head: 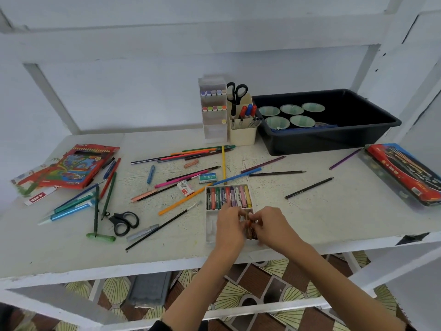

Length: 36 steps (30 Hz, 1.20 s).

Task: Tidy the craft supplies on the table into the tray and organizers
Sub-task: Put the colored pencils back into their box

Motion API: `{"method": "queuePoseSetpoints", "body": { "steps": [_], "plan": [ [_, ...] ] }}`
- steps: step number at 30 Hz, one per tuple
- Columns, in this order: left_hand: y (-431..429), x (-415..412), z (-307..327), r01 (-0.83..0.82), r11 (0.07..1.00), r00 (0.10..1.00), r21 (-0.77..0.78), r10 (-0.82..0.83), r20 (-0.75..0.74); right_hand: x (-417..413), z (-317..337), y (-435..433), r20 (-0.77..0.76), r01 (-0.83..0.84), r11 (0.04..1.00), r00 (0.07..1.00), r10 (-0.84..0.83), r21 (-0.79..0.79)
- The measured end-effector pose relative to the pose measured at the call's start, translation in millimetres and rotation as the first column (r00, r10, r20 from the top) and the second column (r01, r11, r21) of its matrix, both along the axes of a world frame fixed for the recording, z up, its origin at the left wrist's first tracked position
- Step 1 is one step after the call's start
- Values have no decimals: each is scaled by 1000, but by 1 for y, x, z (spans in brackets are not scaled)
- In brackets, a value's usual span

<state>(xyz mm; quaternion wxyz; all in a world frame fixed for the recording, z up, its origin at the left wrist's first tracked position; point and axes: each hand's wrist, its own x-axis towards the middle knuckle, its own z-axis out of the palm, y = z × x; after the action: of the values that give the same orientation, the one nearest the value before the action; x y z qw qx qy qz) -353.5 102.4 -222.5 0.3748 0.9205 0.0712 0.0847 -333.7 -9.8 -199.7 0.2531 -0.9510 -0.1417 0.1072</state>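
Working over the near half of the white crayon tray (211, 228), near the front edge of the table (334, 211). Gripping a small crayon bundle (250, 229) with the left hand (230, 225), fingers curled round it; pinching the same bundle from the other side with the right hand (270, 226). In the tray's far half, a full row of crayons (229, 197). Left of the crayon tray: black scissors (124, 222), loose coloured pencils (184, 200), a red pencil box (78, 167). Just behind it: a staple box (207, 178) and an eraser (185, 188). Well behind it: clear marker organizer (213, 111), cream pen cup (242, 133), black tub (329, 142) holding paper cups (291, 109). Far right of it: a red flat pack (405, 173).
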Motion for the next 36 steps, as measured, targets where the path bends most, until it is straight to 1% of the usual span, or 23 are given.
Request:
{"method": "queuePoseSetpoints", "body": {
  "steps": [1, 3, 5, 8, 12, 16, 18, 21, 23, 25, 27, 30, 33, 36],
  "plan": [
    [2, 1, 2, 23, 1000, 1000, -17, -23, -2, 1, 4, 1, 13, 6, 1000, 1000, -6, -30],
    [13, 1, 6, 49, 997, 999, -55, -48, 15, 7, 14, 4, 103, 34, 994, 994, -23, -104],
    [28, 1, 11, 30, 996, 997, -87, -23, 77, 17, 22, 13, 188, 58, 995, 981, -43, -76],
    [59, 4, 18, -63, 990, 988, -123, 80, 135, 34, 27, 38, 172, -6, 1000, 985, 6, 1],
    [105, 8, 18, -184, 971, 972, -152, 203, 119, 52, 24, 72, 97, -108, 994, 990, 105, 28],
    [153, 14, 16, -294, 943, 941, -158, 314, 125, 73, 17, 103, 77, -126, 989, 990, 120, 76],
    [176, 22, 16, -341, 930, 925, -141, 358, 130, 89, 14, 117, 96, -107, 989, 991, 97, 102],
    [209, 41, 13, -410, 905, 895, -111, 423, 141, 117, 11, 138, 178, -108, 986, 981, 84, 130],
    [226, 52, 9, -431, 898, 884, -82, 439, 160, 132, 11, 148, 237, -139, 981, 966, 104, 134],
    [241, 66, 6, -443, 895, 884, -60, 447, 137, 149, 9, 160, 276, -181, 978, 950, 147, 101],
    [251, 81, 1, -442, 896, 891, -49, 445, 89, 166, 4, 172, 286, -204, 979, 940, 188, 29],
    [258, 99, -5, -434, 901, 900, -16, 434, 38, 182, -3, 186, 233, -233, 971, 943, 238, -50],
    [260, 107, -11, -425, 905, 905, 31, 424, 34, 187, -14, 193, 221, -262, 952, 931, 292, -156],
    [259, 110, -10, -402, 915, 916, 33, 401, 27, 183, -15, 193, 244, -285, 937, 912, 330, -200]
  ]
}}
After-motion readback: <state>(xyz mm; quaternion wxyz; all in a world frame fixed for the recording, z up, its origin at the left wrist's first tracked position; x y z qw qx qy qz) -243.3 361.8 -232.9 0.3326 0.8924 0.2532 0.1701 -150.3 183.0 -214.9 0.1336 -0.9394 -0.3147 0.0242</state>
